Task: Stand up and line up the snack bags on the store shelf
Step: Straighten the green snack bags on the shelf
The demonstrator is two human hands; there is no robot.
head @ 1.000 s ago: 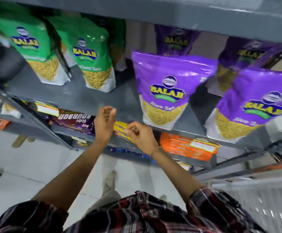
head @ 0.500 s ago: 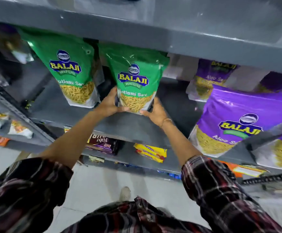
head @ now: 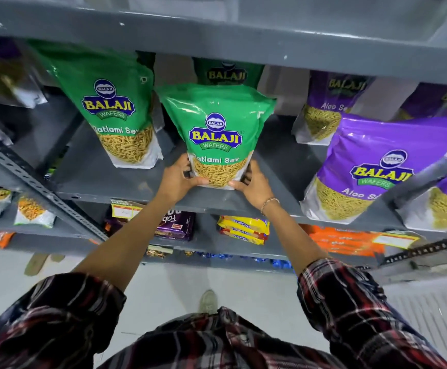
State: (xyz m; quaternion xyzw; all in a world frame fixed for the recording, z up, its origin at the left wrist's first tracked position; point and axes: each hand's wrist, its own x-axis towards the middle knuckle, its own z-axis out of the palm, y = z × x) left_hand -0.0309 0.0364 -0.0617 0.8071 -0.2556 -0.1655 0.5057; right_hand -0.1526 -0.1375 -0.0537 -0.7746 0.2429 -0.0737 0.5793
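Head view shows both hands gripping one green snack bag (head: 218, 134) by its bottom corners: the left hand (head: 175, 179) clasps the lower left side, the right hand (head: 253, 183) the lower right. The bag stands upright near the front edge of the grey shelf (head: 105, 179), its base touching the board. A second green bag (head: 117, 107) stands just beside it, further back toward the left (its label faces out too). Purple bags (head: 374, 169) stand toward the shelf's right end, near the front edge.
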